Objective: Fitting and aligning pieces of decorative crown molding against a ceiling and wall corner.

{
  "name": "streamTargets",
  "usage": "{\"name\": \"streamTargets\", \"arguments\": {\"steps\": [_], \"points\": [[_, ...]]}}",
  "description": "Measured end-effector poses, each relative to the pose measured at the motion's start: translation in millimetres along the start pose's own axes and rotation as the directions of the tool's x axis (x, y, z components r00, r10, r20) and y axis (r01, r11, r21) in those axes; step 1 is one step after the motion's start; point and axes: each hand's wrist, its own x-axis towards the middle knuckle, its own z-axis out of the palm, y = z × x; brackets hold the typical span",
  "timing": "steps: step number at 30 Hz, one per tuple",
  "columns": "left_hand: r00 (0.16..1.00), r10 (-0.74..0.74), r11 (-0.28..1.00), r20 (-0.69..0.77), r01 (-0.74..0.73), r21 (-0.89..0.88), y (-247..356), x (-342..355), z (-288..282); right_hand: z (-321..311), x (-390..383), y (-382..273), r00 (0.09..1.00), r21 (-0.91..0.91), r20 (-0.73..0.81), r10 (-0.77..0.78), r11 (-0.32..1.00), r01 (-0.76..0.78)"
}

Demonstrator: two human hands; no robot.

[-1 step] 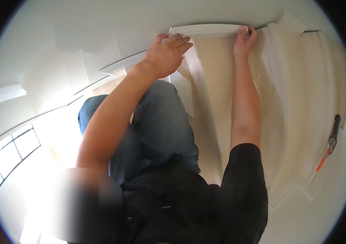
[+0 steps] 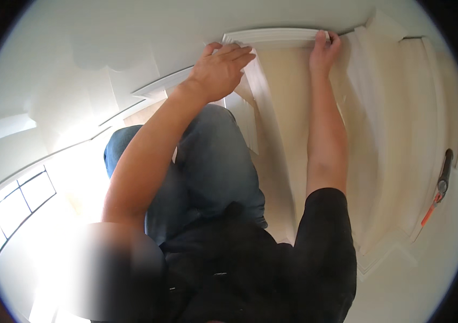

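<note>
A short length of white trim moulding (image 2: 280, 36) lies along the wall at the back of a pale wooden stair step (image 2: 280, 97). My right hand (image 2: 324, 53) grips its right end, thumb and fingers bent around the edge. At the other end is my left hand (image 2: 215, 70), its fingers stretched out flat over the corner where the moulding meets a white upright board (image 2: 261, 81). The left thumb stands apart from the fingers, near the wall. Part of the moulding's left end is hidden under this hand.
More steps (image 2: 406, 118) rise on the right. A black-handled tool with an orange part (image 2: 441, 180) lies at the far right. Further white trim (image 2: 161, 85) runs along the wall (image 2: 105, 37) at left. My bent knees (image 2: 215, 156) are close below my left hand. Lower left is a bright window (image 2: 38, 191).
</note>
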Motion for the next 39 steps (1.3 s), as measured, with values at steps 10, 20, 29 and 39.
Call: {"name": "streamTargets", "arguments": {"steps": [10, 20, 29, 39], "points": [[0.997, 0.001, 0.972, -0.08, -0.019, -0.232, -5.2, 10.6, -7.1, 0.2, 2.4, 31.6, 0.97, -0.041, 0.107, 0.218, 0.976, -0.215], [0.906, -0.388, 0.808, -0.171, 0.245, -0.536, -21.1, 1.0, -29.3, -0.8, -20.7, -47.6, 0.984, -0.197, 0.128, 0.125, 0.975, -0.099], [0.839, -0.472, 0.881, -0.271, 0.444, -0.161, -20.2, 10.4, -23.2, -13.1, -32.1, -82.9, 0.932, -0.331, 0.305, 0.194, 0.94, -0.087], [0.852, -0.474, 0.879, -0.222, 0.446, -0.166, -24.6, 15.8, -17.2, -16.8, -32.1, -79.6, 0.927, -0.396, 0.364, 0.091, 0.916, 0.066]]}}
